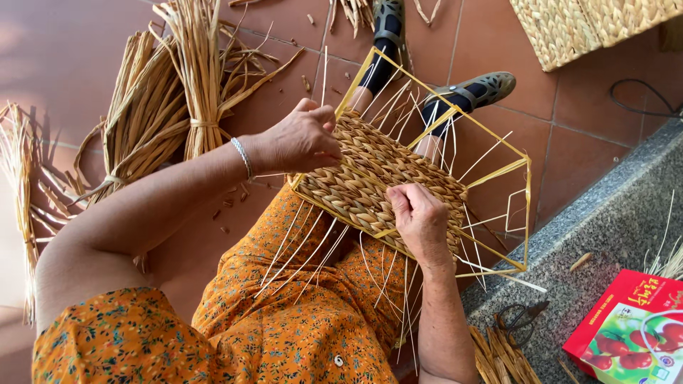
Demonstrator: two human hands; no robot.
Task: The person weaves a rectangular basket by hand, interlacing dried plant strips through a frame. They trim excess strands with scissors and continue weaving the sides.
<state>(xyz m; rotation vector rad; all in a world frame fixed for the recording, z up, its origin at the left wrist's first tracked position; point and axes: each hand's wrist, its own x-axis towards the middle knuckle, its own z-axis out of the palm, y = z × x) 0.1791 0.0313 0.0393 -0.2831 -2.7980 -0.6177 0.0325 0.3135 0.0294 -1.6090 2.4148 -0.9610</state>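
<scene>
A half-woven straw basket (370, 171) on a yellow wire frame (523, 213) rests on my lap, its woven bottom facing up and thin pale strands sticking out all round. My left hand (302, 139), a silver bracelet at its wrist, grips the basket's upper left edge. My right hand (420, 220) presses on the woven surface near its lower right, fingers curled over a strand of straw. My feet in dark sandals (473, 91) show beyond the frame.
Bundles of dried straw (171, 92) lie on the red tile floor at the left. A finished woven basket (569, 28) stands top right. On the grey stone step at the right lie black scissors (519, 316), a red box (626, 331) and a black cable (640, 99).
</scene>
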